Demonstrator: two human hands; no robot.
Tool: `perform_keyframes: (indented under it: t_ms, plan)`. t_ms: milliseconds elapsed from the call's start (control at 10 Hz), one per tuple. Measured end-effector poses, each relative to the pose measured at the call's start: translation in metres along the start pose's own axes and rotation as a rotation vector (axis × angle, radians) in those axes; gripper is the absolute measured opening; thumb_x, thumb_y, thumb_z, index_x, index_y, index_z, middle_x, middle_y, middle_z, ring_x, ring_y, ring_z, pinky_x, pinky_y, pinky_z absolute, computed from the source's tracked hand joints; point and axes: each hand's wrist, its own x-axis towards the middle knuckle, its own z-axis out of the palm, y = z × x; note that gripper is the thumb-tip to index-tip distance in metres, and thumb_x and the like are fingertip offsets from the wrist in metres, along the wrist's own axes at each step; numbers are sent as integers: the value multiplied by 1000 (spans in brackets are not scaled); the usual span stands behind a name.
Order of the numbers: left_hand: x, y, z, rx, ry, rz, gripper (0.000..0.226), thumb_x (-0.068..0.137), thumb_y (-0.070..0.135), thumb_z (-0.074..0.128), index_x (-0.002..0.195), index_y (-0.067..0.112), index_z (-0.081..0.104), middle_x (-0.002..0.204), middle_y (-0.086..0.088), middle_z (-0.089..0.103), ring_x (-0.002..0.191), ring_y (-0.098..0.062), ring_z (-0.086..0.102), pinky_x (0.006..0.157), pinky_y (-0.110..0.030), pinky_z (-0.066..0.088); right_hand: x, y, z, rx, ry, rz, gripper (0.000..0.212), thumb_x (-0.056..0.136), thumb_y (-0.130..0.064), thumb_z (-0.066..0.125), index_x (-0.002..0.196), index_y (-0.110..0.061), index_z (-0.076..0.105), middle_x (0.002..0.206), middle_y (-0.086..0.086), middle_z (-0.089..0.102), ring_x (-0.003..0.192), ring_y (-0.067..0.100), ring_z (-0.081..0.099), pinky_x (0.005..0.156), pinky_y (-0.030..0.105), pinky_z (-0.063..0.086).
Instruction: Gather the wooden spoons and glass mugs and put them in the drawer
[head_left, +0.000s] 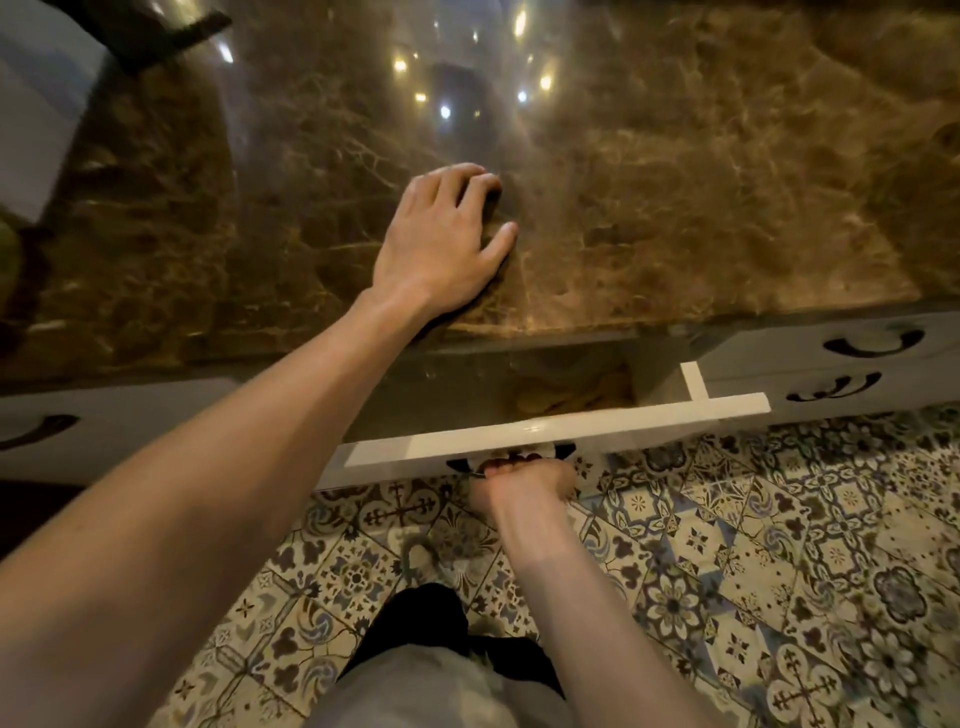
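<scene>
A white drawer (597, 423) under the brown marble counter (675, 182) stands partly pulled out. Inside it, blurred wooden spoons (566, 392) lie toward the right side. No glass mug can be made out in the drawer's shadowed left part. My right hand (524, 480) is closed around the dark handle on the drawer's front. My left hand (447, 234) rests palm-down on the counter just above the drawer, fingers spread, holding nothing.
More white drawers with dark curved handles (872, 345) flank the open one on both sides. A patterned tile floor (779, 571) lies below, with my legs (431, 670) at the bottom. A pale object (36, 104) sits at the counter's far left.
</scene>
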Motion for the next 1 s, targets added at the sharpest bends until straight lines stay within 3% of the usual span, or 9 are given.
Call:
perform_keyframes:
  t_ms: [200, 300, 400, 500, 600, 700, 800, 900, 1000]
  plan:
    - [1, 0, 0, 33, 17, -14, 56, 92, 51, 36, 138, 20, 37, 144, -3, 36, 134, -21, 28, 114, -36, 19, -2, 4, 28, -109, 2, -95, 34, 95, -32, 34, 115, -12, 53, 116, 10, 57, 100, 28, 55, 100, 35, 39]
    - [1, -2, 1, 19, 31, -13, 55, 91, 51, 36, 137, 21, 38, 143, -2, 37, 132, -20, 30, 113, -35, 20, -10, 5, 46, -76, -15, -113, 37, 96, -30, 32, 112, -8, 57, 104, 6, 63, 89, 23, 58, 92, 33, 44]
    - [1, -4, 2, 9, 40, -10, 55, 91, 51, 37, 137, 21, 38, 142, -2, 38, 132, -20, 30, 113, -35, 20, -13, 3, 51, -274, -97, -168, 37, 97, -23, 35, 124, -2, 51, 129, 14, 56, 113, 29, 55, 96, 38, 42]
    - [2, -2, 3, 24, 45, -11, 55, 91, 52, 36, 136, 21, 39, 141, -1, 39, 131, -19, 30, 113, -35, 20, -5, 4, 54, -386, -55, -210, 35, 95, -7, 43, 127, 9, 44, 135, 27, 47, 108, 43, 52, 75, 34, 45]
    - [3, -4, 4, 36, 50, -16, 55, 91, 52, 36, 136, 21, 39, 141, -2, 39, 131, -19, 31, 114, -35, 19, -1, 4, 64, -394, -66, -214, 35, 96, -3, 41, 129, 10, 43, 135, 30, 46, 115, 44, 48, 68, 31, 46]
    - [2, -3, 6, 48, 67, -14, 53, 90, 51, 36, 134, 20, 41, 139, -2, 40, 130, -20, 32, 113, -35, 20, 2, 7, 78, -133, -108, -86, 44, 100, -32, 26, 135, -13, 45, 142, 13, 44, 130, 31, 41, 100, 42, 38]
    - [3, -2, 6, 43, 60, -10, 52, 90, 50, 35, 132, 20, 41, 138, -2, 41, 130, -20, 33, 113, -36, 21, 2, 8, 81, -103, -75, -82, 49, 98, -37, 22, 139, -18, 40, 146, 10, 40, 132, 29, 38, 111, 48, 28]
    - [4, -3, 6, 50, 72, -3, 53, 90, 51, 31, 133, 21, 39, 138, -1, 38, 130, -19, 31, 113, -37, 22, 8, 5, 77, -157, -125, -120, 38, 99, -33, 22, 104, -21, 58, 95, 9, 65, 81, 19, 57, 77, 31, 49]
    - [-2, -1, 4, 51, 48, -10, 54, 90, 52, 29, 134, 22, 38, 139, 0, 37, 131, -18, 30, 114, -37, 21, 3, -2, 63, -293, -104, -117, 35, 100, -30, 28, 81, -15, 53, 71, 4, 54, 67, 16, 50, 64, 26, 43]
